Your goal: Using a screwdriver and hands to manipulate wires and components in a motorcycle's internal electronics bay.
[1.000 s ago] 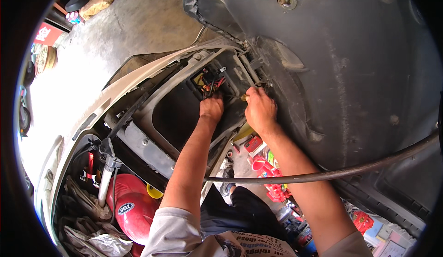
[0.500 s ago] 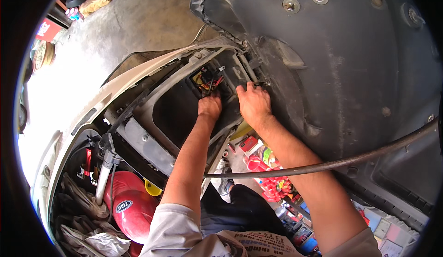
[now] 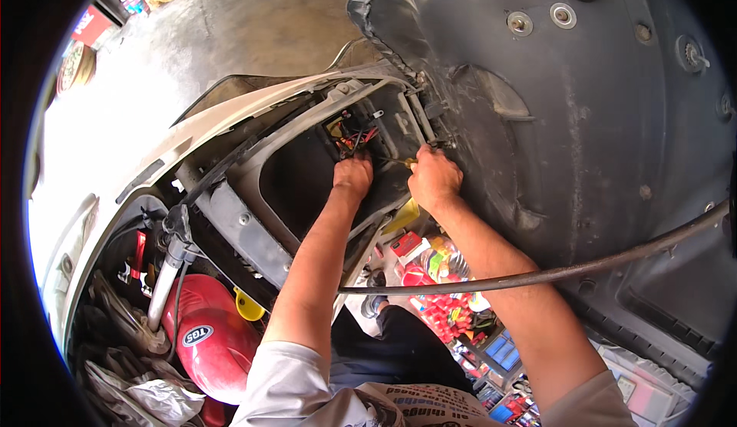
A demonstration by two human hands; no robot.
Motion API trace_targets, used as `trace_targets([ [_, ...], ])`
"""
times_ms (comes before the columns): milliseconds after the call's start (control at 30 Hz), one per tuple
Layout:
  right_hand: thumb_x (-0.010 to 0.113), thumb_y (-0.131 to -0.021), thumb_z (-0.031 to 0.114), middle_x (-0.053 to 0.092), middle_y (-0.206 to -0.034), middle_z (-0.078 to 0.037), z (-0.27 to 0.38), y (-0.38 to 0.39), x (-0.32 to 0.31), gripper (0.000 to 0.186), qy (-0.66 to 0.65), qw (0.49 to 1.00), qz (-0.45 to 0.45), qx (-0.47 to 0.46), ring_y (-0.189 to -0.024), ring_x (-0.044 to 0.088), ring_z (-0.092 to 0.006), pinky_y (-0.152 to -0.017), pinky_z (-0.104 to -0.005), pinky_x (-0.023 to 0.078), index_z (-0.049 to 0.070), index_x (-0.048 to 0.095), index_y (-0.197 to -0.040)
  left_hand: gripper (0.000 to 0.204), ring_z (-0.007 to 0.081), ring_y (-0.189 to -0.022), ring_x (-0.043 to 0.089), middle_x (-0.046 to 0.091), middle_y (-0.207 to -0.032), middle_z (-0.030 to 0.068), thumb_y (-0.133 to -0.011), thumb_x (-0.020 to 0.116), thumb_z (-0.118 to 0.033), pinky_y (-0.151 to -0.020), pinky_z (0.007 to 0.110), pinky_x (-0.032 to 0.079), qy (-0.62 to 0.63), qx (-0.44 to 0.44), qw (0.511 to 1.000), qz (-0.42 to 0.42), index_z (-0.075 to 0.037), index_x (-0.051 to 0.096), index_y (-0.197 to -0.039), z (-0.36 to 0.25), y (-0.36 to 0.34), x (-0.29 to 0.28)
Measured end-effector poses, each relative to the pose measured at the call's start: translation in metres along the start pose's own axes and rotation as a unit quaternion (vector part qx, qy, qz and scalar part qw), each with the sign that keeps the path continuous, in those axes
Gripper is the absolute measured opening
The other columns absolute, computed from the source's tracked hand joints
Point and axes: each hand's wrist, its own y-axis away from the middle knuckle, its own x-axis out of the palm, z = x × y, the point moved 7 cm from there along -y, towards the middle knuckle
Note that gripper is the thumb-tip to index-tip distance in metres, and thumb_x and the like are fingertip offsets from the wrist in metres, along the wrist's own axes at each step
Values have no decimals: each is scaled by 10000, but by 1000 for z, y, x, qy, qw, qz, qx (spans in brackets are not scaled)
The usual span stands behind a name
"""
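Observation:
My left hand [image 3: 354, 174] reaches into the black storage compartment [image 3: 288, 185] of a scooter body. Its fingers curl at the lower edge of a square opening, against a bundle of red, yellow and black wires [image 3: 359, 135]; the fingertips are hidden. Closed around a screwdriver, my right hand [image 3: 436, 178] is by the compartment's right edge, near the seat hinge. Only a bit of the screwdriver's yellow handle [image 3: 411, 163] and a thin shaft pointing left toward the wires show.
The raised black seat underside [image 3: 553, 135] fills the right side. A dark curved rod [image 3: 530, 278] crosses above my right forearm. At lower left are a red rounded part [image 3: 219, 339] and a silver tube [image 3: 163, 293]. Red packages [image 3: 445, 312] and boxes stand below.
My right hand has shifted slightly right and down and turned, so the screwdriver's yellow handle and shaft now show. My left hand stays by the wires. The whole view has moved a little.

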Motion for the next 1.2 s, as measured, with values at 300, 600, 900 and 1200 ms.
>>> trace_targets([
  [300,648,-805,147,576,-1083,-180,3,0,-11,318,67,994,-19,-87,-941,638,-339,-812,-437,522,34,552,-1086,369,354,-1005,583,582,-1071,162,-748,592,-77,-852,440,483,231,34,947,-219,-50,588,-1116,-55,53,-91],
  [600,484,-874,122,621,-919,-179,26,7,-4,147,192,950,-33,-242,-766,667,-325,-644,-423,549,36,526,-985,278,391,-973,557,587,-978,181,-815,560,-232,-869,462,444,403,151,893,-134,-29,546,-1003,-81,22,-74],
  [900,486,-879,129,631,-937,-151,23,7,-2,155,195,953,-15,-231,-774,681,-299,-663,-389,558,43,509,-1005,267,403,-970,568,604,-938,201,-833,541,-264,-864,471,428,395,183,898,-69,-15,563,-925,-90,0,-57],
  [1200,596,-790,104,639,-953,-171,23,4,-4,283,143,970,22,-194,-796,682,-329,-677,-418,552,34,482,-1039,249,371,-956,561,603,-917,160,-795,591,-265,-824,456,432,405,182,894,-59,-73,560,-951,-87,-3,-54],
])
